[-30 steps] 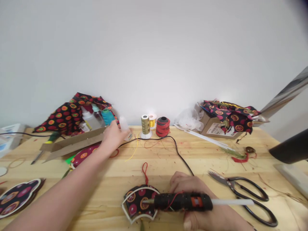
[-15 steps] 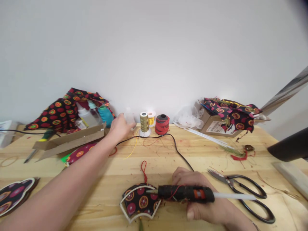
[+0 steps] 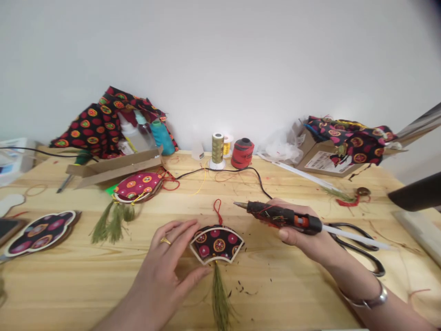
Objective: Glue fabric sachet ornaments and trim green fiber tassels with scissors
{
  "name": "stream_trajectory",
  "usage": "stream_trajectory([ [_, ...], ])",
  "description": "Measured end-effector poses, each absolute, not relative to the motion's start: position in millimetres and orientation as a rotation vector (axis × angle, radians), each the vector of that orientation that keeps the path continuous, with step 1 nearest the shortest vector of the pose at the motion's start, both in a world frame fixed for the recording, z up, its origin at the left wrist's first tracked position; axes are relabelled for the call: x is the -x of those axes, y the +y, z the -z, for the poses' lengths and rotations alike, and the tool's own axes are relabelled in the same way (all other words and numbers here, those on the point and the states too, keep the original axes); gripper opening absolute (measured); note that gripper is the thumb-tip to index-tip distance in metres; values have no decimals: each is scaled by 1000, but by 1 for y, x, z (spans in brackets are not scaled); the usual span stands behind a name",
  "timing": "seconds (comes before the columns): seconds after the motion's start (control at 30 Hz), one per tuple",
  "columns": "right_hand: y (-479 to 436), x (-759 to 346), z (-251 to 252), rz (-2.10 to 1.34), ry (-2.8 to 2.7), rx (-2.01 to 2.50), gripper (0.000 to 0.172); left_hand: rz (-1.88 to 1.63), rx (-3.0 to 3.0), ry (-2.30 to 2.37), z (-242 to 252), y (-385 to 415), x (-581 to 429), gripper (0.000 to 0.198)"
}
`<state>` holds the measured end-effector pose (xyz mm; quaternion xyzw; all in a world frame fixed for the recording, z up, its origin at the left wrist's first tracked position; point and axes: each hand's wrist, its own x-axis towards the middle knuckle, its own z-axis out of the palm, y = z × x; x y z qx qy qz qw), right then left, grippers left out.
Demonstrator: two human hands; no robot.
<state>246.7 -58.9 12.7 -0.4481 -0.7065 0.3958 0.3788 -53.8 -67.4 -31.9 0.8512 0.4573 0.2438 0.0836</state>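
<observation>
A fan-shaped fabric ornament (image 3: 219, 245) with a pale frame lies on the table, a red cord loop (image 3: 217, 211) above it and a green tassel (image 3: 221, 299) below. My left hand (image 3: 168, 264) rests at its left edge, fingers and thumb spread; whether the fingertips touch the frame is hard to tell. In my right hand (image 3: 303, 239) is a black hot glue gun (image 3: 280, 216), its nozzle pointing left above the ornament's right side. A white glue stick (image 3: 356, 235) sticks out of its rear. Beneath my right wrist lie black-handled scissors (image 3: 365, 257), partly covered.
Thread spools (image 3: 217, 149) and a small translucent bottle (image 3: 197, 150) stand by the wall. A cardboard tray (image 3: 119, 170) with bottles and patterned cloth is back left; a cardboard box (image 3: 325, 158) is back right. Other ornaments (image 3: 138, 186) lie left. A black cord (image 3: 258, 177) crosses the table.
My left hand has come back from the small bottle by the wall to the ornament's left side. The glue gun has been lifted off the ornament, up and right. The view has tilted down.
</observation>
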Motion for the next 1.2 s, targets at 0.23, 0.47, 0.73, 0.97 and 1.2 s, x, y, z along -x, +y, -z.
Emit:
stream_trajectory([
  [0.23, -67, -240, -14, -970, -1739, 1205, 33, -548, -2282, 1437, 42, -69, 50, 73],
  [0.47, -66, -229, 7, -993, -1618, 1167, 27, -646, -2284, 1431, 45, -65, 45, 66],
  [0.73, -63, -220, 6, -1098, -1639, 1231, 33, -683, -2332, 1447, 41, -62, 40, 59],
  [0.97, -65, -220, 4, -1088, -1645, 1238, 35, -616, -2333, 1427, 38, -63, 41, 67],
  [1.2, -71, -232, 0, -1025, -1613, 1276, 36, -598, -2382, 1308, 33, -58, 35, 66],
])
